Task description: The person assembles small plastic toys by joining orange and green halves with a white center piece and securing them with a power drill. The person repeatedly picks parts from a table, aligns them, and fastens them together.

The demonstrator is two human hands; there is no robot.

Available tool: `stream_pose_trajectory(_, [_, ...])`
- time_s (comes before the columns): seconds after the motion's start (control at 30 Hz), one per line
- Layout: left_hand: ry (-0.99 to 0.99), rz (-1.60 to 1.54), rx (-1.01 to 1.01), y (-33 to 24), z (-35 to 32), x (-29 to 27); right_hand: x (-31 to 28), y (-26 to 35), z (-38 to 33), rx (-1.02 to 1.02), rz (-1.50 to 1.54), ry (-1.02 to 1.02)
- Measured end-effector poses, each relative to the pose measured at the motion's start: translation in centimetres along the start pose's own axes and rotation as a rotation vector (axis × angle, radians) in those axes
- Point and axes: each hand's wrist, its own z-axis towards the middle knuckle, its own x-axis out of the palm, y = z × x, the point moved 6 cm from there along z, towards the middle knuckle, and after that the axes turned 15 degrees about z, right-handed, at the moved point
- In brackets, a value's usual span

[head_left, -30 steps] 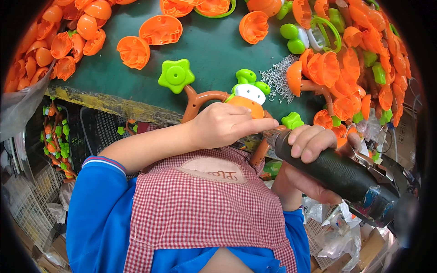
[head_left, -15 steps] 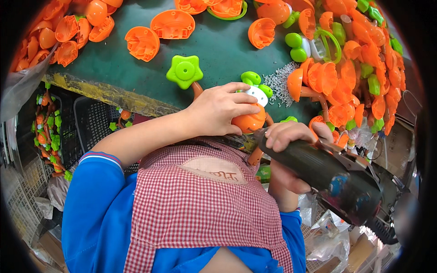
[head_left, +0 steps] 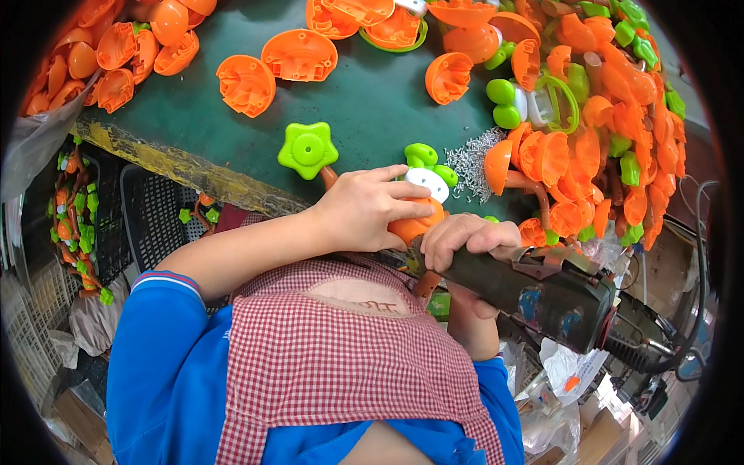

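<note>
The left hand (head_left: pixel 368 208) is closed over the orange body of a toy figure (head_left: pixel 411 229), fingers across its top and thumb at its lower side, so the figure sits right under that grip, at the table's near edge. Its white face and green knobs stick out just beyond the fingertips. The right hand (head_left: pixel 469 240) is wrapped round the front of a black power screwdriver (head_left: pixel 535 298), whose nose points at the orange body; fingers hide the tip, so whether it touches cannot be told. Beyond the left hand's knuckles, to the left, a green star knob (head_left: pixel 308 150) stands on a brown tube (head_left: pixel 328 177). A pile of small screws (head_left: pixel 474 164) lies beyond the right hand, with heaped orange shells (head_left: pixel 573 167) farther right of it.
</note>
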Motion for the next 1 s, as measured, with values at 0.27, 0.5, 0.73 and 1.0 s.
stream_pose_trajectory(0.27, [0.035,0.033,0.058,-0.3,0.1,-0.2,-1.3,1.3,0.0,0.075,-0.030,-0.231])
stream_pose_trajectory(0.5, [-0.079,0.049,0.021,0.7,4.3,-2.2,-12.7,1.5,0.3,-0.314,-0.323,-0.554])
stream_pose_trajectory(0.73, [0.051,0.229,-0.095,3.1,9.2,1.8,-12.3,2.5,1.1,-0.373,-0.330,-0.478])
stream_pose_trajectory(1.0, [-0.004,0.031,0.019,2.2,12.0,3.7,-10.8,6.7,0.5,-0.525,-0.330,-0.514])
